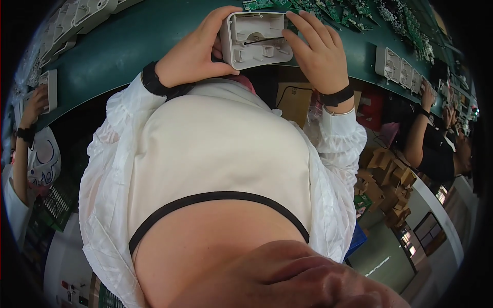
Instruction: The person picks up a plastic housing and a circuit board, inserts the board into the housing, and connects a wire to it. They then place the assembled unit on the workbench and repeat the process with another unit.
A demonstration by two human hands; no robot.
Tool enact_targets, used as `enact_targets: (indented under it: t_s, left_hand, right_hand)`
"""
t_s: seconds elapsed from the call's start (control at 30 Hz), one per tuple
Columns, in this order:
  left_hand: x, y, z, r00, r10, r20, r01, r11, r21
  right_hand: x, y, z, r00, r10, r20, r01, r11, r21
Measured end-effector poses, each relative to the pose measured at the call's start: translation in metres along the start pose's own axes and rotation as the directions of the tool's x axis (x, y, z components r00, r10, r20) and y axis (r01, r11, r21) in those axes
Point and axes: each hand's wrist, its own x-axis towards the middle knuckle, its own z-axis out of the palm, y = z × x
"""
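A white open plastic housing (246, 59), its hollow inside with ribs and posts facing me, is held up at the near edge of the green bench. My left hand (197, 56) grips it by its left side, thumb along the lower edge. On the opposite side, my right hand (322, 57) has its fingers bent against the right edge. A thin dark wire-like strip (263, 40) crosses the inside and ends by a right fingertip. Whether those fingers pinch the strip too, I cannot tell. Green circuit boards (328, 11) lie just beyond the right hand.
More white housings stand on the green bench (118, 43), stacked at the far left (77, 20) and in a row at right (398, 69). A heap of wired boards (405, 28) lies far right. Co-workers' hands (36, 105) are at both sides. Cardboard boxes (387, 185) sit below.
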Motion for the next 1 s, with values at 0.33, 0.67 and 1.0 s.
enact_targets:
  t_s: [0.33,0.67,1.0]
  left_hand:
    - [0.009,0.018,-0.01,0.988,-0.128,0.091,0.142,0.977,-0.158]
    - [0.012,0.023,-0.013,0.983,-0.145,0.11,0.162,0.974,-0.16]
    - [0.019,-0.02,-0.001,0.951,0.304,-0.066,-0.311,0.923,-0.226]
  right_hand:
    - [0.01,0.014,-0.009,0.976,-0.13,0.172,0.113,0.988,0.101]
    - [0.008,-0.026,-0.022,0.982,0.128,0.138,-0.186,0.778,0.6]
    - [0.001,-0.07,0.004,0.931,0.363,0.025,-0.262,0.621,0.739]
